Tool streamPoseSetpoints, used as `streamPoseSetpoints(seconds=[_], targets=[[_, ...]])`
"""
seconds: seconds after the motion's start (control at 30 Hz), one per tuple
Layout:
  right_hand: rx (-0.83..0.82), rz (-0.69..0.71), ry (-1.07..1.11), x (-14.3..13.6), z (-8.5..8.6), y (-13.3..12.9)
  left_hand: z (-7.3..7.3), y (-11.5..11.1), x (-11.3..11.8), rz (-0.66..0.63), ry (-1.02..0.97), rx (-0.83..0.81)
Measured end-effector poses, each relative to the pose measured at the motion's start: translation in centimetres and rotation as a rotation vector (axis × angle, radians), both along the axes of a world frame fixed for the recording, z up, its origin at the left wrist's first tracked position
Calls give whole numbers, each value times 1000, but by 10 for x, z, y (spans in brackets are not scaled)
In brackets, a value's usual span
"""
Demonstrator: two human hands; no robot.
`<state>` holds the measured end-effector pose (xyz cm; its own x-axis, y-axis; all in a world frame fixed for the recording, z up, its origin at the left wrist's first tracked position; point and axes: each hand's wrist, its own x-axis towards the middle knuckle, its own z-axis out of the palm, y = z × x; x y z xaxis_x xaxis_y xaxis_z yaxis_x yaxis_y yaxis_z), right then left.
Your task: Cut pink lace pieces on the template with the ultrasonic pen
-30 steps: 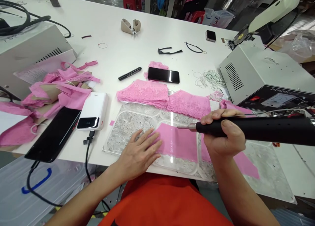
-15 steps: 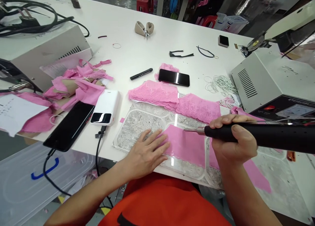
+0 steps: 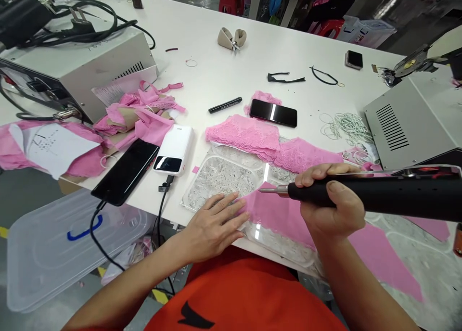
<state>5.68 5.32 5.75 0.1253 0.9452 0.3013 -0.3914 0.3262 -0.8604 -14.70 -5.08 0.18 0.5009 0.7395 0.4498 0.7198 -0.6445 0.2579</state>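
Note:
My right hand (image 3: 330, 201) is wrapped around a black hand-held power tool (image 3: 390, 195) with a slim metal tip. The tip points left, over the upper edge of a flat pink fabric piece (image 3: 277, 215); whether it touches the cloth I cannot tell. The fabric lies on a grey marbled board (image 3: 227, 174) with pale rounded outlines. Fingers spread, my left hand (image 3: 218, 227) rests flat on the board and the fabric's left edge. Beyond the tool lie pink lace pieces (image 3: 245, 133). Another flat pink piece (image 3: 386, 259) lies right of my right wrist.
A white power bank (image 3: 175, 148) and a black phone (image 3: 126, 172) lie left of the board. Metal-cased boxes stand at left (image 3: 83, 66) and right (image 3: 415, 114). Behind the lace are another phone (image 3: 273, 112), a black marker (image 3: 225, 105) and small snips (image 3: 233, 40).
The view has shifted, so the table things appear farther right. The tool tip has moved left along the fabric, nearer my left hand. My left hand stays flat.

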Motion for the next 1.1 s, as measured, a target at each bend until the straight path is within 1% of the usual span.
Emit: streamPoseSetpoints(seconds=[0.33,0.57,0.73,0.93,1.1], targets=[[-4,12,-12,0,-3,0,-4,1,-1,5,-21,8],[17,23,-43,0,-2,0,-1,-2,-1,9,-26,-4],[-36,44,-34,-6,2,-7,1,-7,-4,-1,-31,-3],[-41,100,-27,-10,-1,-11,-2,-9,-6,-1,-23,-5],[-41,80,-28,-9,-2,-10,-4,-10,-7,2,-9,-25]])
